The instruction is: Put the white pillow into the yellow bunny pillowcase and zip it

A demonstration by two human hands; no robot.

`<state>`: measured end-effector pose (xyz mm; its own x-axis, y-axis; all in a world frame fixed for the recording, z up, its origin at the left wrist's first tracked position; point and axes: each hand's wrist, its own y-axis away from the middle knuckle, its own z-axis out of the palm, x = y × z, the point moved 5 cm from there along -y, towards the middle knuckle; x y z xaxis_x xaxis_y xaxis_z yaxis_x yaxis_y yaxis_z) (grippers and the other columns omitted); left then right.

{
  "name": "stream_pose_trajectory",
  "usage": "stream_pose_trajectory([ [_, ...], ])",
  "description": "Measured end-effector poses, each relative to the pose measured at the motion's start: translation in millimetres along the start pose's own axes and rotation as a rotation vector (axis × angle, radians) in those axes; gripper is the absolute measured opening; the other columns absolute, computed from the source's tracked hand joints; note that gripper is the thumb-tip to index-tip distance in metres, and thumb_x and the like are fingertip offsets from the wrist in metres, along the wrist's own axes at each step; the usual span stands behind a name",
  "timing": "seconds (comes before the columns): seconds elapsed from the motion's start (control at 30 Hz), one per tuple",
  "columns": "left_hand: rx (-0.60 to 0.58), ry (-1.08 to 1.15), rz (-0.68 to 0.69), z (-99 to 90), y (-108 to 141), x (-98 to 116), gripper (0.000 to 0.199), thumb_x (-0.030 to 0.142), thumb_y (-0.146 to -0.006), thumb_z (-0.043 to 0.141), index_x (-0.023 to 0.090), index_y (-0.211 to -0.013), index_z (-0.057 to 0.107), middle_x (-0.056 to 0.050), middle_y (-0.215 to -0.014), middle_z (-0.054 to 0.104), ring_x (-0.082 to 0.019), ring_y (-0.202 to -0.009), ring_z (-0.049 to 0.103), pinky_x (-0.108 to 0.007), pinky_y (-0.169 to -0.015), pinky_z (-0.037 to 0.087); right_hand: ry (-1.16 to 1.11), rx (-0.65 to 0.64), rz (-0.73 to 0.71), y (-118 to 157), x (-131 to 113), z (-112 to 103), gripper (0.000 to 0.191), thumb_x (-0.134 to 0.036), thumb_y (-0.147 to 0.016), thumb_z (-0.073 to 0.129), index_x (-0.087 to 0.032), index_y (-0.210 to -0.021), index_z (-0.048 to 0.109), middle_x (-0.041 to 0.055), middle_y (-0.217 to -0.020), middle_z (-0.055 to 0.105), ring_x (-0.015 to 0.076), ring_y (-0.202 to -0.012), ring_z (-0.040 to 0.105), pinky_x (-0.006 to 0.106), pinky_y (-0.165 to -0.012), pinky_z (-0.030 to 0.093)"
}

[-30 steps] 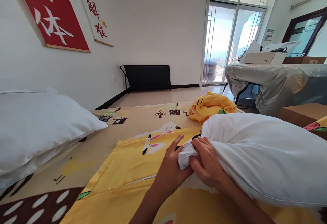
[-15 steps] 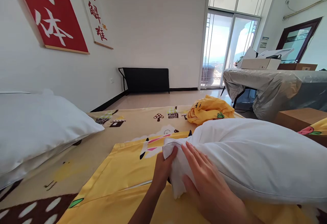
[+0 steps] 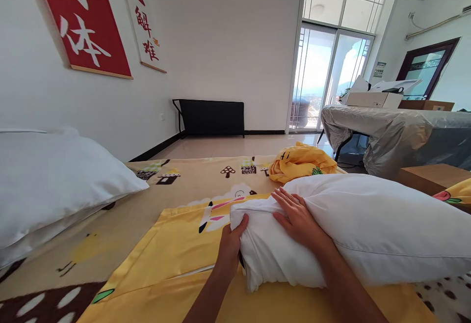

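Observation:
A white pillow (image 3: pixel 368 220) lies across the right half of the bed, its near-left end bunched and folded. My left hand (image 3: pixel 230 247) grips the pillow's left corner, thumb on top and fingers hidden beneath. On top of the same pillow rests my right hand (image 3: pixel 300 220), palm down with fingers stretched and pressing into the fabric. Under the pillow and to its left spreads a yellow pillowcase (image 3: pixel 176 249) with a printed rabbit. A slit with a pale edge shows along it, just left of my left hand.
Another white pillow (image 3: pixel 66 185) lies at the left. A crumpled yellow cloth (image 3: pixel 301 162) sits at the far edge of the patterned beige blanket (image 3: pixel 198 175). Beyond the right side stand a cardboard box (image 3: pixel 430 178) and a plastic-covered table (image 3: pixel 390 121). A black folded frame (image 3: pixel 213 117) leans at the wall.
My right hand has slid forward over the pillow. The pillow's left end now lies fuller and flatter, while my left hand keeps its grip on the corner.

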<state>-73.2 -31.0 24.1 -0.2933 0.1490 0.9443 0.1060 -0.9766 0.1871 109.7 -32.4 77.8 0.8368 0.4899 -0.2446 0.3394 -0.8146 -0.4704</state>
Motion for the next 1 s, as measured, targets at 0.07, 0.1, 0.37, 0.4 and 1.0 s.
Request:
stream_pose_trajectory([
  [0.07,-0.018,-0.055,0.059,1.7,4.6,3.4,0.045,0.055,-0.061,0.075,0.014,-0.077,0.066,-0.007,-0.070,0.069,-0.020,-0.064,0.062,-0.029,-0.058,0.049,-0.004,-0.024,-0.022,4.0,-2.3,-1.6,0.052,-0.035,-0.093,0.044,-0.022,-0.143,0.037,0.0095,-0.148,0.037,0.0209,-0.140,0.027,0.049,-0.112,0.024],
  [0.1,-0.030,-0.101,0.102,2.9,7.2,5.6,0.045,0.058,-0.061,0.073,0.015,-0.072,0.065,-0.006,-0.068,0.067,-0.019,-0.064,0.060,-0.028,-0.057,0.047,-0.009,-0.039,-0.031,6.2,-3.6,-3.2,0.056,-0.037,-0.092,0.045,-0.023,-0.145,0.033,0.0094,-0.150,0.034,0.0210,-0.141,0.026,0.049,-0.112,0.023],
  [0.37,-0.281,-0.473,0.387,23.1,27.1,10.5,0.043,0.056,-0.074,0.059,0.014,-0.064,0.061,-0.001,-0.062,0.060,-0.016,-0.062,0.048,-0.026,-0.060,0.040,-0.141,-0.197,-0.107,11.3,-2.1,-10.4,0.053,-0.038,-0.090,0.050,-0.032,-0.141,0.038,0.0065,-0.144,0.044,0.0230,-0.137,0.033,0.048,-0.109,0.021],
  [0.4,-0.301,-0.497,0.400,25.0,28.8,10.5,0.043,0.055,-0.076,0.057,0.014,-0.067,0.062,-0.002,-0.064,0.061,-0.016,-0.063,0.049,-0.026,-0.061,0.040,-0.147,-0.205,-0.106,11.2,-2.3,-8.7,0.048,-0.036,-0.089,0.051,-0.031,-0.137,0.044,0.0066,-0.138,0.051,0.0229,-0.132,0.040,0.047,-0.108,0.022],
  [1.0,-0.567,-1.248,0.241,-21.3,32.6,53.1,0.031,0.036,-0.083,0.038,0.020,-0.094,0.063,-0.005,-0.080,0.071,-0.020,-0.078,0.062,-0.031,-0.073,0.045,-0.089,0.552,0.065,36.3,15.7,-87.4,0.017,-0.022,-0.084,0.048,-0.022,-0.067,0.046,0.0002,-0.064,0.053,0.0180,-0.064,0.049,0.032,-0.065,0.037],
])
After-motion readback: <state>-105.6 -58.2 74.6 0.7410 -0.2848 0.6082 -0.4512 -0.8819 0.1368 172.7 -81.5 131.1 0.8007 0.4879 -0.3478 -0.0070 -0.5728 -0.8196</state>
